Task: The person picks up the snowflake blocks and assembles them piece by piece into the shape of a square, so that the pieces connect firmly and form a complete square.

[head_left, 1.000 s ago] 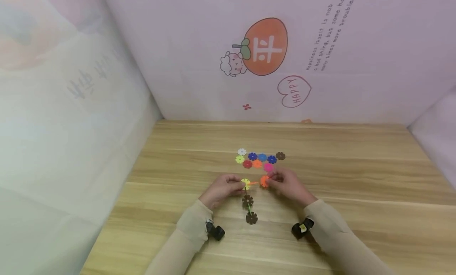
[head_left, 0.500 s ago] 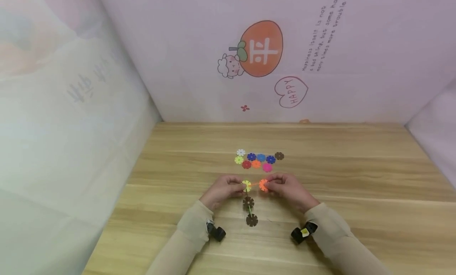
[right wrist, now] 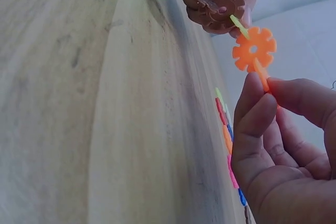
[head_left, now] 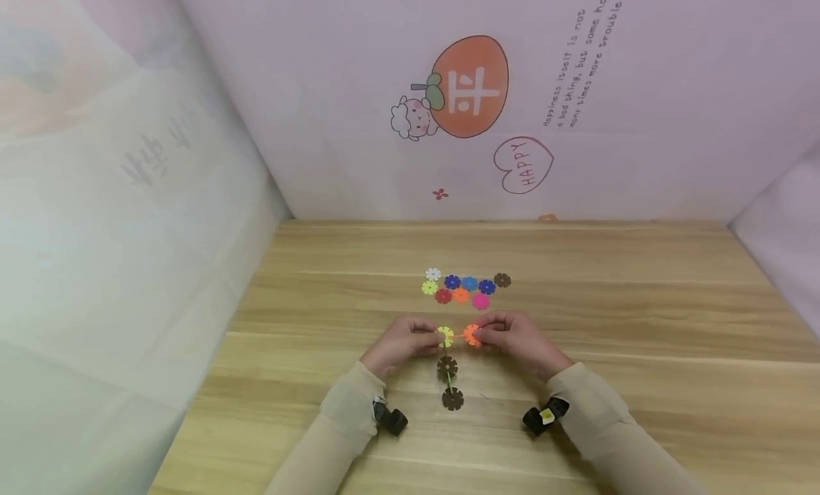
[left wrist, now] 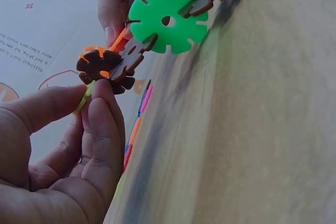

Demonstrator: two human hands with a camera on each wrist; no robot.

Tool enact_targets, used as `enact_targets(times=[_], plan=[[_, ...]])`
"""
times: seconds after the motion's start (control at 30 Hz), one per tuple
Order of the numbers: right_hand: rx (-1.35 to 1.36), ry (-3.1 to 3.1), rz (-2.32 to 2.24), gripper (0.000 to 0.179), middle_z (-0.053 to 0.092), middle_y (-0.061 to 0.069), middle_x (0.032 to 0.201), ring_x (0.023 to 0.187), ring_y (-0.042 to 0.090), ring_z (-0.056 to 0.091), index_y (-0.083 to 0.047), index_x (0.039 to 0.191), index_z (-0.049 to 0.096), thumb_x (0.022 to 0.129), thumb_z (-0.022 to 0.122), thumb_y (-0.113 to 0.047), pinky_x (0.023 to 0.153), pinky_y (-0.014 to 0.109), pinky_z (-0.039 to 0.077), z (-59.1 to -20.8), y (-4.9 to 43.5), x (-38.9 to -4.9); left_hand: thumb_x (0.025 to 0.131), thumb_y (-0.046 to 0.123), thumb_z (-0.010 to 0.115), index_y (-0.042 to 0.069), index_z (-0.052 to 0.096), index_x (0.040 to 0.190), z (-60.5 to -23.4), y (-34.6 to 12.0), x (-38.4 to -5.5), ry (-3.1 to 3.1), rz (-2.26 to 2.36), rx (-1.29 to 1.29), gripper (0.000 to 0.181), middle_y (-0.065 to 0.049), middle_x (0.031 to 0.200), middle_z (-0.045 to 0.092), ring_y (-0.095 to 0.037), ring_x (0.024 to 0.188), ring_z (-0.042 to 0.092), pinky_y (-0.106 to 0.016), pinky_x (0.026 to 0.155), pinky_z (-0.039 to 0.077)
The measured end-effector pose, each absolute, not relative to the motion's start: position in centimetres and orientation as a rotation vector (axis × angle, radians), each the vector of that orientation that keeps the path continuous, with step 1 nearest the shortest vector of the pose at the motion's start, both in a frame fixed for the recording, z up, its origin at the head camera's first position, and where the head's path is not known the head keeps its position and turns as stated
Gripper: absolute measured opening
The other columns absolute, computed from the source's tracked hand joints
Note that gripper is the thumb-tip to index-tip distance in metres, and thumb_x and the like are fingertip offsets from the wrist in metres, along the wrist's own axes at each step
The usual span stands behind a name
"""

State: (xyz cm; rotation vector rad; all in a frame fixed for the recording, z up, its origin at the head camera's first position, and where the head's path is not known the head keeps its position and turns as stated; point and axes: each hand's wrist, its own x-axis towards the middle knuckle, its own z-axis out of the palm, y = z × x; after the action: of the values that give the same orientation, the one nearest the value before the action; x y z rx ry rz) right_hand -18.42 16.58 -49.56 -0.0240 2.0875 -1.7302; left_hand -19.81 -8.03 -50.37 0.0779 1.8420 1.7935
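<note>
My left hand (head_left: pixel 406 344) pinches a yellow-green notched snowflake disc (left wrist: pixel 83 99) between thumb and fingers. Opposite it, my right hand (head_left: pixel 522 338) pinches the edge of an orange snowflake disc (head_left: pixel 470 335). Between them, another orange disc (right wrist: pixel 244 51) slots into both the yellow-green one and the held orange one. From the yellow-green disc a chain runs toward the person: brown discs (head_left: pixel 442 370), a green disc (left wrist: pixel 149 19) seen edge-on in the head view, and a brown disc (head_left: pixel 452 404) at the near end. Fingers partly cover both pinched discs.
Behind the hands, several loose discs lie flat on the wooden table (head_left: pixel 640 295): white (head_left: pixel 433 274), yellow-green, red, orange, blue, pink (head_left: pixel 480 301) and brown (head_left: pixel 502 280). Printed cloth walls (head_left: pixel 359 160) stand at the table's back and sides.
My two hands have come slightly closer together and a little toward the person, bringing the joined discs with them. Both pinches stay the same, and the loose discs have not moved on the table.
</note>
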Motion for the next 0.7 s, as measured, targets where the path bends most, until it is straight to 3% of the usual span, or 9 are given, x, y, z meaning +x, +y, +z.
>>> enact_targets(times=[0.43,0.7], plan=[[-0.062,2.162,-1.665,0.031,0.071,0.006,0.100,0.091,0.017,0.067,0.000,0.115,0.065,0.090,0.072,-0.017,0.081,0.030,0.057,-49.41,16.42,-18.81,0.089,0.003,0.069,-0.006,0.067,0.106,-50.37,-7.99,-19.89,1.806,1.805,0.039,0.019,-0.010,0.093,0.071,-0.013,0.080,0.071,-0.031,0.085,0.059],[-0.119,2.182,-1.592,0.031,0.072,0.007,0.107,0.095,0.019,0.066,-0.004,0.119,0.066,0.092,0.070,-0.019,0.081,0.032,0.056,-49.56,16.56,-18.93,0.091,0.009,0.069,-0.004,0.068,0.111,-50.49,-8.57,-19.97,1.877,1.690,0.114,0.024,-0.011,0.104,0.071,-0.015,0.087,0.070,-0.032,0.088,0.058]])
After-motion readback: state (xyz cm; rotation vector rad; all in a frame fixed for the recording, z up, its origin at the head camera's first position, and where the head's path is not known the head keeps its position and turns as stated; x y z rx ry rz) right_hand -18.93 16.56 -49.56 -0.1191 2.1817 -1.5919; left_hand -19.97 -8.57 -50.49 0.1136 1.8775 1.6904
